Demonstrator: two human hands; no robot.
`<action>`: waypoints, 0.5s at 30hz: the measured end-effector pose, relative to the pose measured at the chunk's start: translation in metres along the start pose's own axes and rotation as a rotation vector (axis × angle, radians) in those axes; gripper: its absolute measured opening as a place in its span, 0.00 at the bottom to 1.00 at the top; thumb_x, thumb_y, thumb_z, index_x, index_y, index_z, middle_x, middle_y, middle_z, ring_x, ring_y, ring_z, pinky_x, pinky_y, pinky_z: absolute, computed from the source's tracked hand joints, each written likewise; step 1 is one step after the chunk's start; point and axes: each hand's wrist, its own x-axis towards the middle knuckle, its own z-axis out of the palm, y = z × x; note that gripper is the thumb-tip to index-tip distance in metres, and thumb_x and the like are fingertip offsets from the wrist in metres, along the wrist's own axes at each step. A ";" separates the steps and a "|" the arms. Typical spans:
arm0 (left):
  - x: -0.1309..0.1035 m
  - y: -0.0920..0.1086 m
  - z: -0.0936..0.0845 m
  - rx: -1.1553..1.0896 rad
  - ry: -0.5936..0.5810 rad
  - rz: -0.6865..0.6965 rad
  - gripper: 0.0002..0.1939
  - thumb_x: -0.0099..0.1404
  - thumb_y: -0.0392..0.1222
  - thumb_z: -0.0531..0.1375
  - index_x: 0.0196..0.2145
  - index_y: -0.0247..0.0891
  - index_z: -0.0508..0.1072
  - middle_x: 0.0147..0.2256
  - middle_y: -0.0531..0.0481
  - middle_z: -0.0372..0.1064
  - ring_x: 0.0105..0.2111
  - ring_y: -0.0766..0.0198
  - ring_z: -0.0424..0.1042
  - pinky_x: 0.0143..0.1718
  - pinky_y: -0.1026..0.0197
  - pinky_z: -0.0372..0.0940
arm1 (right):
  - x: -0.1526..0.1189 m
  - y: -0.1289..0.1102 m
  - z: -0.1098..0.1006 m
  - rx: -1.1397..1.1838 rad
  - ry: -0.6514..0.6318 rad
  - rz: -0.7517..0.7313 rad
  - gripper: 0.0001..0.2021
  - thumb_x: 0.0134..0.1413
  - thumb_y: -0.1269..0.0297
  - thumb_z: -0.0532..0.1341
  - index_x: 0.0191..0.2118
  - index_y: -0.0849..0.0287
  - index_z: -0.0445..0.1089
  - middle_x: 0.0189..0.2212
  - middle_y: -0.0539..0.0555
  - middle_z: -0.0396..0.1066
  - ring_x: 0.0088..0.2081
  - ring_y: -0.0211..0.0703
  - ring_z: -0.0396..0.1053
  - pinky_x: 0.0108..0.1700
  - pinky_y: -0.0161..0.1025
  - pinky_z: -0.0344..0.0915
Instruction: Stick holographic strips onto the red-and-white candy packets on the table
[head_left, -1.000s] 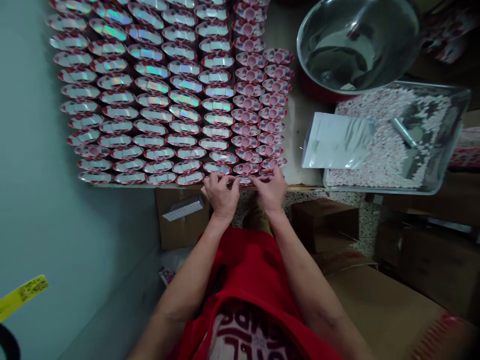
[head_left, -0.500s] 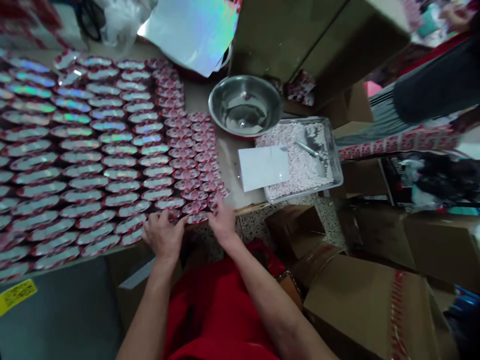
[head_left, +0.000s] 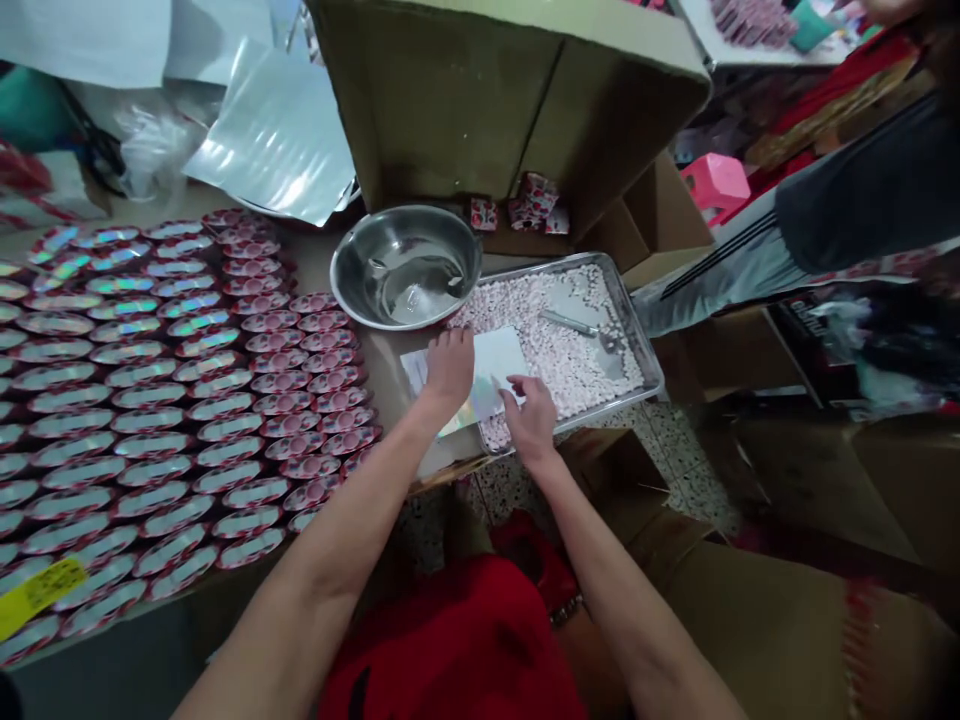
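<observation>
My left hand (head_left: pixel 451 365) lies at the left part of a white sheet (head_left: pixel 499 352), fingers bent over it and gripping it. At the sheet's lower right corner is my right hand (head_left: pixel 532 415), its thumb and forefinger curved close together on the corner. A shiny, rainbow-tinted patch shows along the sheet's lower edge. The sheet overlaps a clear tray (head_left: pixel 649 375) of small pale pink pieces, with a metal scoop (head_left: pixel 570 322) lying in it. Left of my hands stand rows of small red-and-white boat-shaped packs (head_left: pixel 154 445); the nearer columns have pink round tops (head_left: pixel 289 385).
A steel bowl (head_left: pixel 405 225) stands behind the sheet. Beyond it, a large cardboard box (head_left: pixel 450 110) holds several small red-and-white packs (head_left: pixel 532 200). Silvery sheets (head_left: pixel 277 130) lie at the back left. More cartons (head_left: pixel 750 620) stand at the lower right; a person's sleeve (head_left: pixel 862 190) reaches in.
Both hands have left the front edge of the pack rows and moved right to the white sheet by the tray. The view has shifted to the right.
</observation>
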 end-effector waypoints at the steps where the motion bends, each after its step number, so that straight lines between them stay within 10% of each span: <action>1: 0.010 0.000 0.006 0.042 -0.021 -0.076 0.21 0.72 0.30 0.51 0.59 0.30 0.71 0.57 0.29 0.72 0.58 0.42 0.68 0.59 0.43 0.58 | 0.012 0.008 -0.002 -0.029 0.000 -0.056 0.13 0.65 0.64 0.59 0.51 0.60 0.75 0.44 0.62 0.76 0.48 0.55 0.70 0.53 0.49 0.65; 15: 0.014 -0.035 0.034 -0.161 -0.049 -0.361 0.13 0.72 0.39 0.56 0.41 0.41 0.82 0.45 0.40 0.80 0.46 0.51 0.76 0.47 0.55 0.63 | 0.089 0.003 0.061 -0.272 -0.369 -0.506 0.23 0.74 0.64 0.49 0.67 0.60 0.66 0.64 0.63 0.69 0.61 0.60 0.61 0.59 0.54 0.57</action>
